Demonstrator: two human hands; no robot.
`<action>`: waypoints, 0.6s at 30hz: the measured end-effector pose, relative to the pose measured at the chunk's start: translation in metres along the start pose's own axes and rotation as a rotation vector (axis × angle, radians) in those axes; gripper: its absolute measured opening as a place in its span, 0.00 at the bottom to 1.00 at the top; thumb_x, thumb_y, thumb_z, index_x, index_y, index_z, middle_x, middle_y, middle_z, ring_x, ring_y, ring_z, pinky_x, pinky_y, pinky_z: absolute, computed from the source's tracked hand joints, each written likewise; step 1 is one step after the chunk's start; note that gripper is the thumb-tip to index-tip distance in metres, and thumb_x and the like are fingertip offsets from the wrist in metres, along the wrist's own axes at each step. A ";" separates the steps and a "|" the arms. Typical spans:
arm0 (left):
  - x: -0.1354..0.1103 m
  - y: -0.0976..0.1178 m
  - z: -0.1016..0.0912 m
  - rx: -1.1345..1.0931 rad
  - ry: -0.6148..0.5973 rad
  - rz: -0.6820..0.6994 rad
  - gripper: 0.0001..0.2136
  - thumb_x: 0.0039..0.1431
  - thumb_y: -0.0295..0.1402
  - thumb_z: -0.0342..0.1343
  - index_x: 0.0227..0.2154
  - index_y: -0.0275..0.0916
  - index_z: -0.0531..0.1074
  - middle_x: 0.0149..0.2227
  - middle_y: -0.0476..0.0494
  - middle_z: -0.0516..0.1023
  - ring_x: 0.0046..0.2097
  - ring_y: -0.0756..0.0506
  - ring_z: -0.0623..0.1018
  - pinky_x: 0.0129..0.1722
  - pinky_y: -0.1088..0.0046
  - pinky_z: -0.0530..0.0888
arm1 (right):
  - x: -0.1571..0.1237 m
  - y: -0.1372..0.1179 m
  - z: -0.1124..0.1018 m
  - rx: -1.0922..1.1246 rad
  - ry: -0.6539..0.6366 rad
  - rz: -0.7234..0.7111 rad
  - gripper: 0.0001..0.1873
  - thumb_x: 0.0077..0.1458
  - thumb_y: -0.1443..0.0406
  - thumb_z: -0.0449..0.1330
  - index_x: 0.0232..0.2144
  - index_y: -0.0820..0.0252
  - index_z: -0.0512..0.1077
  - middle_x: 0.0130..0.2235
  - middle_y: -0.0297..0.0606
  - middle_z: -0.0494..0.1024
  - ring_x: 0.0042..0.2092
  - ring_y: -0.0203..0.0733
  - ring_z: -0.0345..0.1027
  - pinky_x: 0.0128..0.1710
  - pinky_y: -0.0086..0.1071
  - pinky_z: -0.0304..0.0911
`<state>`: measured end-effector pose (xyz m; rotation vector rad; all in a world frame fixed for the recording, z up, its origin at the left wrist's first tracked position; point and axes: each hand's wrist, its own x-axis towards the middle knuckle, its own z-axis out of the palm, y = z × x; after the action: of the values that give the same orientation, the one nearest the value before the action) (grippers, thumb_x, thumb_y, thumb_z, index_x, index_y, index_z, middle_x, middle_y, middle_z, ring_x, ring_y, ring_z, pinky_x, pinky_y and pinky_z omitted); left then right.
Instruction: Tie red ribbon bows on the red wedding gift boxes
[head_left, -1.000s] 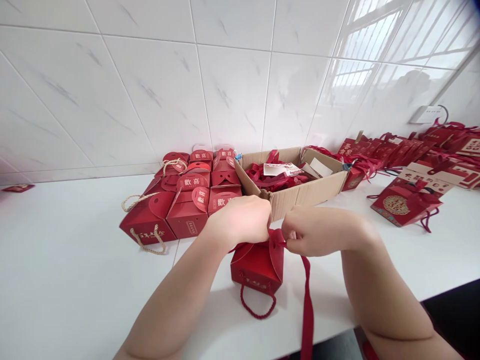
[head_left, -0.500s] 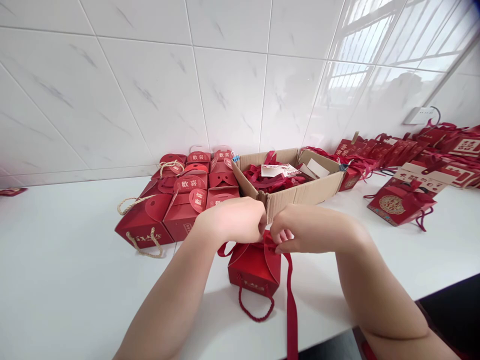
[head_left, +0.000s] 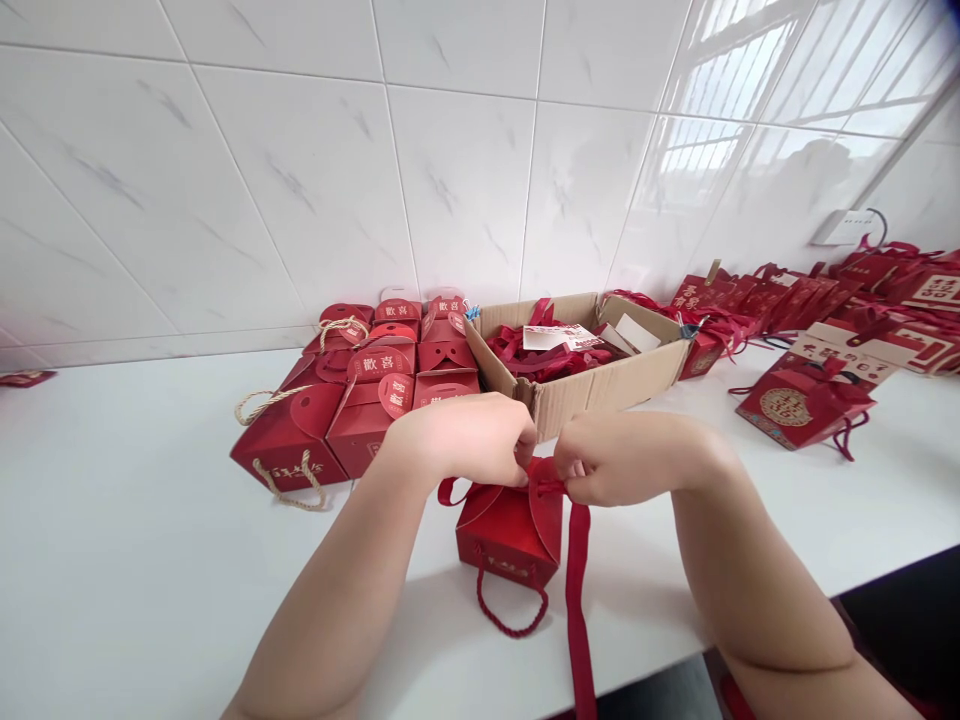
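A small red gift box (head_left: 508,535) with a red cord handle stands on the white counter (head_left: 135,560) in front of me. My left hand (head_left: 472,438) and my right hand (head_left: 622,457) are both closed, pinching a red ribbon (head_left: 577,600) at the top of the box. The ribbon's long end hangs down over the counter's front edge. A short ribbon loop sticks out to the left of the box.
Several finished red gift boxes (head_left: 360,400) stand in a cluster behind on the left. An open cardboard carton (head_left: 600,385) holds red ribbons and cards. More red boxes and flat packs (head_left: 810,405) lie along the right, against the white tiled wall (head_left: 375,180).
My hands have stayed at the box top, working the ribbon. The hanging ribbon end has swung slightly left and the left loop has come into view.
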<state>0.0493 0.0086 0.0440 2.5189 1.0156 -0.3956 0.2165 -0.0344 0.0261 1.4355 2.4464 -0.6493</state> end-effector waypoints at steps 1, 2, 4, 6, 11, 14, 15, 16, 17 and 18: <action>-0.003 -0.001 -0.001 -0.013 0.026 0.005 0.08 0.49 0.37 0.52 0.28 0.41 0.72 0.32 0.46 0.76 0.26 0.47 0.73 0.18 0.74 0.63 | 0.000 0.000 0.000 0.009 -0.005 0.006 0.15 0.45 0.70 0.50 0.13 0.60 0.48 0.15 0.29 0.51 0.17 0.30 0.40 0.17 0.32 0.39; -0.007 -0.002 -0.002 -0.034 0.069 0.013 0.08 0.49 0.38 0.52 0.30 0.41 0.72 0.32 0.46 0.76 0.25 0.47 0.73 0.18 0.74 0.63 | 0.000 0.000 -0.001 0.016 -0.002 0.001 0.15 0.46 0.70 0.50 0.14 0.60 0.49 0.16 0.29 0.52 0.18 0.30 0.41 0.17 0.31 0.39; -0.020 -0.006 -0.005 -0.091 0.208 0.038 0.11 0.50 0.38 0.52 0.37 0.43 0.71 0.33 0.47 0.75 0.25 0.48 0.73 0.19 0.75 0.64 | -0.003 0.002 -0.003 0.032 0.035 -0.011 0.12 0.48 0.70 0.49 0.15 0.60 0.53 0.17 0.30 0.59 0.19 0.31 0.47 0.18 0.30 0.43; -0.035 -0.010 -0.006 -0.153 0.371 0.080 0.16 0.52 0.36 0.53 0.45 0.47 0.68 0.32 0.49 0.74 0.25 0.49 0.72 0.20 0.75 0.66 | -0.012 0.007 -0.003 0.042 0.120 0.024 0.10 0.52 0.68 0.48 0.20 0.59 0.61 0.22 0.32 0.68 0.22 0.33 0.55 0.21 0.29 0.48; -0.062 -0.025 -0.005 -0.324 0.663 0.256 0.26 0.53 0.26 0.51 0.55 0.52 0.60 0.39 0.48 0.75 0.33 0.47 0.76 0.27 0.75 0.73 | -0.044 0.017 0.025 0.097 0.241 0.088 0.11 0.56 0.67 0.50 0.39 0.56 0.70 0.30 0.34 0.75 0.30 0.37 0.66 0.28 0.29 0.56; -0.061 -0.029 -0.004 -0.354 0.749 0.333 0.23 0.54 0.25 0.50 0.53 0.49 0.62 0.42 0.46 0.75 0.40 0.45 0.77 0.33 0.72 0.77 | -0.053 0.009 0.067 0.082 0.169 -0.126 0.22 0.55 0.72 0.50 0.50 0.48 0.68 0.35 0.33 0.77 0.34 0.37 0.68 0.33 0.29 0.56; -0.059 -0.029 -0.004 -0.353 0.759 0.344 0.22 0.55 0.25 0.49 0.52 0.49 0.64 0.41 0.46 0.75 0.40 0.45 0.78 0.34 0.72 0.77 | -0.053 0.005 0.082 0.050 0.155 -0.168 0.27 0.54 0.74 0.49 0.52 0.44 0.66 0.37 0.33 0.77 0.35 0.38 0.68 0.34 0.29 0.56; -0.057 -0.029 -0.003 -0.356 0.772 0.354 0.20 0.55 0.26 0.50 0.51 0.48 0.65 0.40 0.46 0.76 0.39 0.46 0.78 0.34 0.71 0.78 | -0.052 0.001 0.096 -0.006 0.155 -0.183 0.30 0.53 0.75 0.49 0.55 0.42 0.63 0.36 0.32 0.77 0.35 0.38 0.68 0.34 0.30 0.55; -0.054 -0.028 -0.003 -0.375 0.826 0.359 0.17 0.55 0.26 0.51 0.47 0.48 0.69 0.37 0.47 0.77 0.37 0.46 0.78 0.33 0.72 0.78 | -0.051 -0.002 0.110 -0.076 0.159 -0.192 0.32 0.52 0.75 0.50 0.56 0.42 0.61 0.34 0.32 0.76 0.32 0.39 0.67 0.33 0.31 0.54; -0.052 -0.027 -0.003 -0.406 0.914 0.361 0.14 0.53 0.27 0.54 0.42 0.47 0.72 0.35 0.48 0.77 0.35 0.46 0.78 0.32 0.72 0.78 | -0.049 -0.005 0.122 -0.140 0.168 -0.207 0.33 0.52 0.76 0.50 0.57 0.42 0.60 0.32 0.32 0.76 0.30 0.39 0.65 0.32 0.32 0.53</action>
<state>-0.0057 -0.0027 0.0603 2.3945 0.7542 1.0402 0.2332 -0.1328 -0.0592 1.2412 2.7354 -0.3998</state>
